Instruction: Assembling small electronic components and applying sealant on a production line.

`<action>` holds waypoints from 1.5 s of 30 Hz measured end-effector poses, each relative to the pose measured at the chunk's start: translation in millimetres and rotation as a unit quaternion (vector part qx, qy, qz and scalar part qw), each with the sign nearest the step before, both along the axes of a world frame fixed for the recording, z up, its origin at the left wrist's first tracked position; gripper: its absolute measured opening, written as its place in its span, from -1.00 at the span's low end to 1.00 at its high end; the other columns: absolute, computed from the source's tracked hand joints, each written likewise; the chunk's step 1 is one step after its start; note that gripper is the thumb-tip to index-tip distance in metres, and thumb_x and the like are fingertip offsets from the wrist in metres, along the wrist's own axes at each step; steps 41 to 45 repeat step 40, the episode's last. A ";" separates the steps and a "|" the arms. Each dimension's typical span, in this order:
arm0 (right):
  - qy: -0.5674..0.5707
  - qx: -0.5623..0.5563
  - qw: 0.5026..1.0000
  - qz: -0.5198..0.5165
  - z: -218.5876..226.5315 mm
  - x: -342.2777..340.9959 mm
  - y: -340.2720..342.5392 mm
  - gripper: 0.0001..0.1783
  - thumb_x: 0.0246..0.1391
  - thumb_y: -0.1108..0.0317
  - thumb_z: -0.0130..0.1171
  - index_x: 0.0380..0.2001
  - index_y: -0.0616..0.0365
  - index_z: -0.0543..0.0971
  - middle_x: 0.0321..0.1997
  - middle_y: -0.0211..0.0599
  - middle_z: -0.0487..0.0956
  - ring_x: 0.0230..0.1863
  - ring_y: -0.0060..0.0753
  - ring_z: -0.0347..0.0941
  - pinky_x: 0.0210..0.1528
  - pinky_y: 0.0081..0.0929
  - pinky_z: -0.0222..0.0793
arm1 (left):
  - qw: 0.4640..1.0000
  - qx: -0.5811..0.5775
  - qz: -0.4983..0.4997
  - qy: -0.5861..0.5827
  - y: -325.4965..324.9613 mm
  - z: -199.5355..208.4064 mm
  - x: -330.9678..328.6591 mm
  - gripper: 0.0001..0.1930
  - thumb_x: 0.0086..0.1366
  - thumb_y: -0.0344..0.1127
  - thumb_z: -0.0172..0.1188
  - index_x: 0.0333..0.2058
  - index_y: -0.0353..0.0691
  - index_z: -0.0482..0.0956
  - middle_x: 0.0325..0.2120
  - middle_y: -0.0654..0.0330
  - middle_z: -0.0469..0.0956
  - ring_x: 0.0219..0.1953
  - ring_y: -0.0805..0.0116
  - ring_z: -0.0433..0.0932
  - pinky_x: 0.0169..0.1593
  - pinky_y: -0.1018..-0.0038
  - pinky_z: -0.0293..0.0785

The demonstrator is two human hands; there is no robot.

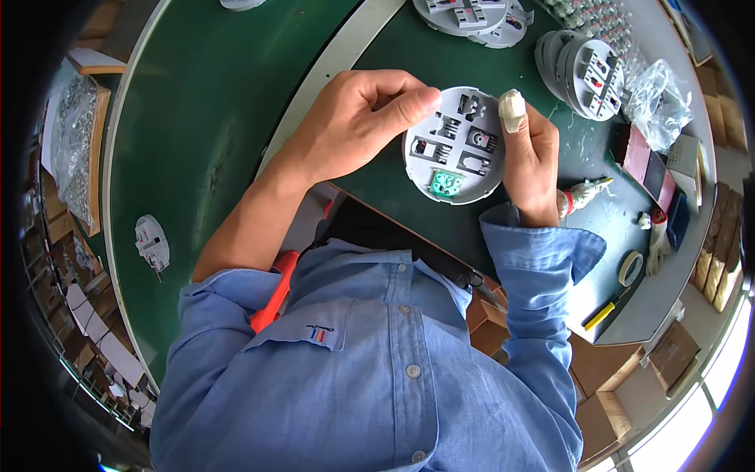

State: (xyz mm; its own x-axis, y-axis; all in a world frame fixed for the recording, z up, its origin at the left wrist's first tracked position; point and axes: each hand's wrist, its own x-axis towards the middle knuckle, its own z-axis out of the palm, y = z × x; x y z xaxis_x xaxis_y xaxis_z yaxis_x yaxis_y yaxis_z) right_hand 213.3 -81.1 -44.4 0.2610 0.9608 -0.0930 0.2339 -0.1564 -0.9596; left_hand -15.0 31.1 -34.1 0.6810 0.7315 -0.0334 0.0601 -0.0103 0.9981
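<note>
Between my two hands is a round grey plastic disc (450, 175) with several rectangular slots holding small black and metal parts. A small green circuit board (447, 183) sits at its near edge. My left hand (358, 118) grips the disc's upper left rim, thumb on top and fingers curled beneath. On the right rim, my right hand (531, 161) holds it with the thumb upright along the edge; a pale wrapping (512, 111) covers that thumb's tip. The fingers under the disc are mostly hidden.
Stacks of similar discs (594, 79) stand at the far right, near a clear plastic bag (659, 102). Another disc (152, 242) lies on the green surface at left. A tape roll (630, 268) and a yellow-handled tool (600, 316) lie at the right edge.
</note>
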 end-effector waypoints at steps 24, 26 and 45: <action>0.087 0.033 0.995 -0.041 -1.0 9.9 8.8 -0.30 0.69 -0.07 -0.11 -0.14 0.42 0.72 -0.40 -0.33 0.62 -0.39 -0.56 0.41 -0.30 -0.52 0.37 | 0.999 0.035 0.005 0.021 7.5 -4.5 16.1 -0.70 0.58 -0.21 0.30 -0.25 -0.35 0.77 -0.58 0.41 0.42 -0.52 0.60 0.19 -0.44 0.54 0.06; 0.081 0.036 0.995 -0.044 2.6 6.6 10.8 -0.30 0.69 -0.06 -0.12 -0.14 0.42 0.72 -0.40 -0.34 0.61 -0.39 -0.56 0.41 -0.30 -0.52 0.37 | 0.999 0.036 0.000 0.019 10.9 -1.8 13.8 -0.71 0.58 -0.21 0.30 -0.25 -0.35 0.77 -0.58 0.41 0.42 -0.52 0.60 0.19 -0.44 0.54 0.06; 0.152 -0.031 0.988 -0.025 33.1 -25.3 -33.5 -0.25 0.68 -0.21 -0.23 0.05 0.32 0.65 -0.31 -0.12 0.72 -0.40 -0.33 0.56 -0.14 -0.56 0.53 | 0.943 0.291 0.164 0.013 29.5 79.8 -81.3 -0.77 0.60 -0.26 0.29 0.05 -0.23 0.77 -0.22 0.11 0.77 -0.27 0.40 0.65 -0.17 0.51 0.55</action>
